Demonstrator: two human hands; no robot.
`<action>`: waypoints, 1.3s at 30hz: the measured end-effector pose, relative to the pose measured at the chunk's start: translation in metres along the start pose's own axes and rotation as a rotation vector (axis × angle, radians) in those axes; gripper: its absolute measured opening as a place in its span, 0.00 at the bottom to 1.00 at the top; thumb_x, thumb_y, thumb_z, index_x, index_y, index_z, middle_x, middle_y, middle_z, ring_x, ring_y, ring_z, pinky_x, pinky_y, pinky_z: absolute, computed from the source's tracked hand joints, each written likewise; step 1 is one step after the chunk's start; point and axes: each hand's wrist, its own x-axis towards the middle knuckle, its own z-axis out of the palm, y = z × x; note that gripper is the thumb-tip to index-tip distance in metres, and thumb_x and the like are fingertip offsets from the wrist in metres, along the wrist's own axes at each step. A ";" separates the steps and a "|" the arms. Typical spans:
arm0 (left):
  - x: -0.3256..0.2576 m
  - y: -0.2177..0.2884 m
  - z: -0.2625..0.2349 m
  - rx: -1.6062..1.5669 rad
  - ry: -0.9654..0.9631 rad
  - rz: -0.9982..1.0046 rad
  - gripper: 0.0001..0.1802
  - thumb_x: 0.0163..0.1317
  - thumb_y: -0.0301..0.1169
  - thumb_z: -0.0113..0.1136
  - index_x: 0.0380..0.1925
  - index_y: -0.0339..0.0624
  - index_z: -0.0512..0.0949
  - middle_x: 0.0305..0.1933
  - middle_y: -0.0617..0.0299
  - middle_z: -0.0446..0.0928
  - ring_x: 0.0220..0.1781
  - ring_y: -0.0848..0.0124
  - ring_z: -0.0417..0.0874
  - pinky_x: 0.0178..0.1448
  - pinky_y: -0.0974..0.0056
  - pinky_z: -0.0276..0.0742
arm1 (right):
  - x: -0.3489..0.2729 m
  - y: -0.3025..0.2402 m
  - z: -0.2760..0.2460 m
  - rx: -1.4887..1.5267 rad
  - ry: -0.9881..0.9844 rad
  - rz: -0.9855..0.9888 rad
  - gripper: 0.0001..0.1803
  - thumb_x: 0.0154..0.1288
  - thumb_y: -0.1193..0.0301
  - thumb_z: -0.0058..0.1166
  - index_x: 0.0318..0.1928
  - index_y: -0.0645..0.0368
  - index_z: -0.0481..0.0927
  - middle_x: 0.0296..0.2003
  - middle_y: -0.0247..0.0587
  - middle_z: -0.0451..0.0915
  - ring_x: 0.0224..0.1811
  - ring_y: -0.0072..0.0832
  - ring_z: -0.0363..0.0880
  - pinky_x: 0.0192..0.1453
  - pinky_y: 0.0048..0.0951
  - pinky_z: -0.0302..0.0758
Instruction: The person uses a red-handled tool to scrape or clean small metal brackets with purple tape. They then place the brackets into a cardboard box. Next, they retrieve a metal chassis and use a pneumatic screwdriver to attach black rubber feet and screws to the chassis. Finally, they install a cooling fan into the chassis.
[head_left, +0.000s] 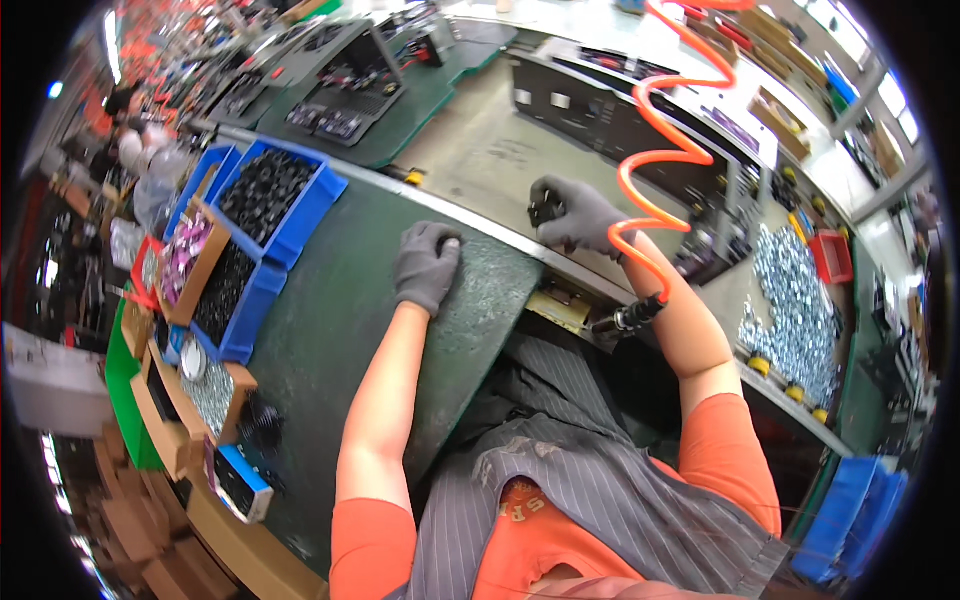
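Note:
My left hand (428, 265), in a grey glove, rests on the green tabletop (340, 290) near the metal rail, its fingers curled under. Whatever it may hold is hidden beneath it. Over the edge of the grey-beige conveyor surface (480, 150) is my right hand (578, 213), also gloved, with bent fingers drawn in. Dark patches show at its fingertips; I cannot tell whether they are small parts or the glove itself. An orange coiled air hose (652, 157) hangs in front of my right wrist and ends in a black fitting (636, 315) beside the forearm.
Blue bins (335, 188) of small black parts stand left, beside cardboard boxes (240, 385) with purple-wrapped and silvery pieces. A dark metal panel (600, 110) lies across the conveyor. Many silvery small parts (795, 310) are heaped right, near a red tray (831, 257).

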 end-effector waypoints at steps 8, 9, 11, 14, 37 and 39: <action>-0.001 -0.006 0.001 0.016 0.004 0.037 0.06 0.54 0.32 0.59 0.31 0.47 0.80 0.39 0.58 0.76 0.47 0.58 0.73 0.55 0.58 0.69 | -0.104 0.016 -0.006 -0.023 -0.046 -0.276 0.21 0.45 0.75 0.59 0.43 0.61 0.70 0.29 0.33 0.71 0.34 0.23 0.70 0.37 0.27 0.70; -0.002 -0.005 0.000 0.012 -0.001 0.036 0.06 0.53 0.31 0.59 0.32 0.46 0.80 0.40 0.58 0.76 0.47 0.58 0.73 0.55 0.58 0.69 | -0.113 0.010 -0.009 -0.130 -0.052 -0.233 0.22 0.45 0.75 0.60 0.43 0.61 0.70 0.30 0.32 0.71 0.33 0.21 0.70 0.37 0.25 0.70; -0.002 0.000 0.000 0.007 -0.009 0.028 0.06 0.53 0.30 0.59 0.32 0.46 0.81 0.40 0.57 0.76 0.47 0.58 0.73 0.55 0.58 0.69 | -0.131 0.004 -0.010 0.170 0.062 -0.159 0.22 0.47 0.78 0.62 0.45 0.61 0.71 0.32 0.30 0.72 0.34 0.16 0.70 0.38 0.21 0.71; -0.003 -0.008 0.005 0.014 -0.005 0.073 0.07 0.53 0.29 0.59 0.33 0.45 0.81 0.39 0.57 0.76 0.47 0.59 0.73 0.54 0.58 0.70 | -0.148 0.033 -0.035 0.263 0.288 -0.244 0.26 0.46 0.80 0.62 0.49 0.60 0.71 0.34 0.32 0.75 0.37 0.15 0.75 0.42 0.20 0.75; 0.143 0.306 0.070 0.370 -0.597 0.141 0.38 0.47 0.59 0.60 0.52 0.44 0.76 0.58 0.43 0.69 0.57 0.51 0.75 0.60 0.58 0.71 | -0.063 0.149 -0.153 -0.182 0.639 -0.147 0.15 0.60 0.68 0.49 0.45 0.63 0.75 0.35 0.43 0.80 0.37 0.28 0.78 0.46 0.29 0.76; 0.141 0.304 0.071 0.336 -0.539 0.177 0.33 0.44 0.53 0.63 0.50 0.47 0.77 0.54 0.43 0.70 0.53 0.54 0.76 0.59 0.58 0.72 | -0.061 0.161 -0.164 -0.017 0.745 -0.022 0.13 0.60 0.71 0.47 0.44 0.63 0.76 0.35 0.43 0.80 0.39 0.28 0.79 0.47 0.28 0.75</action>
